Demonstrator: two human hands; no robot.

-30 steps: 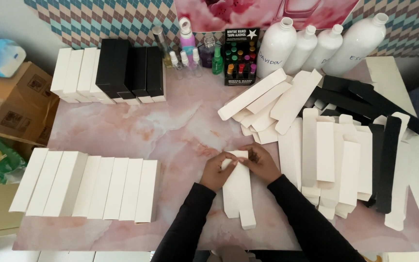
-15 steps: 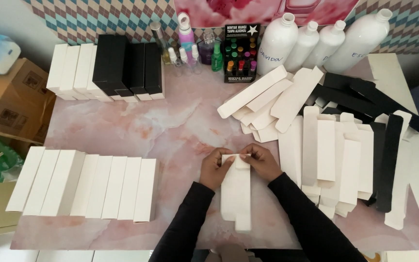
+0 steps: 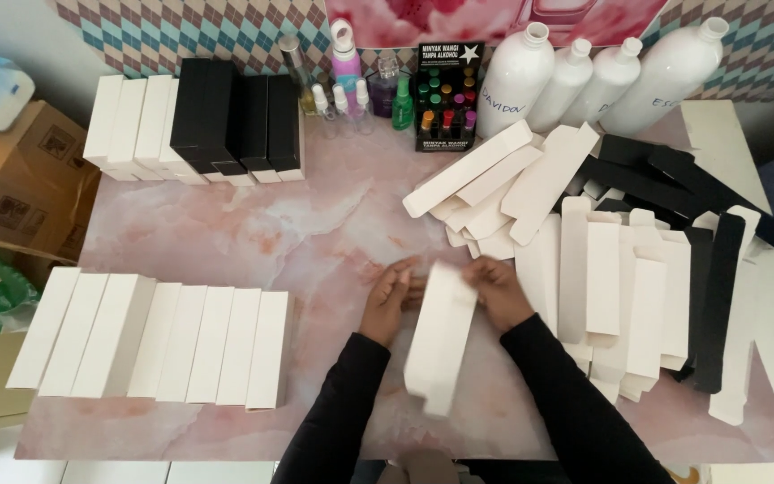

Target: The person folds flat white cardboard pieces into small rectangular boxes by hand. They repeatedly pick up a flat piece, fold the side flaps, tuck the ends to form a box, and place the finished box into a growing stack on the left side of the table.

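I hold a long white carton (image 3: 441, 341) over the pink marbled tabletop (image 3: 315, 233), its far end between both hands. My left hand (image 3: 391, 298) grips the carton's upper left corner. On the upper right edge rests my right hand (image 3: 498, 289), fingers curled against it. The carton slants down toward me and is blurred. A row of several finished white boxes (image 3: 163, 345) lies side by side to the left of my left hand.
Flat white carton blanks (image 3: 602, 296) and black ones (image 3: 718, 287) are piled at the right. Upright white and black boxes (image 3: 199, 125) stand at the back left, with small bottles (image 3: 351, 81) and large white bottles (image 3: 575, 81) behind. A cardboard box (image 3: 20, 179) sits left of the table.
The carton's top flaps went from spread open to closed between my hands. The carton tilted and shifted slightly, and both hands stayed at its far end.
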